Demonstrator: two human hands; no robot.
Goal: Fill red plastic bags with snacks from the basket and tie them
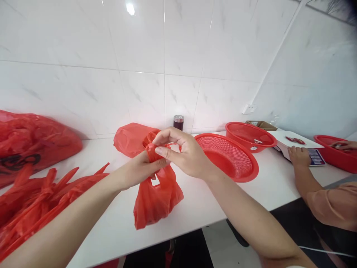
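Observation:
A red plastic bag [158, 197] is bunched up at its neck between my two hands over the white table. My left hand [146, 165] is closed round the gathered plastic from the left and below. From above, my right hand [184, 152] pinches the top of the same bag with thumb and fingers. The lower part of the bag spreads out loosely toward the table's front edge. Behind my hands, a fuller red bag [134, 137] lies against the wall; whether it joins the held plastic is hidden.
Several tied red bags [44, 197] and a large red bag [41, 134] lie on the left. Red baskets [251, 169] stand at right, near a dark cup [178, 123]. Further right, a co-worker's hand [299, 156] rests at a white box [295, 139]; another red basin [338, 158] stands beyond.

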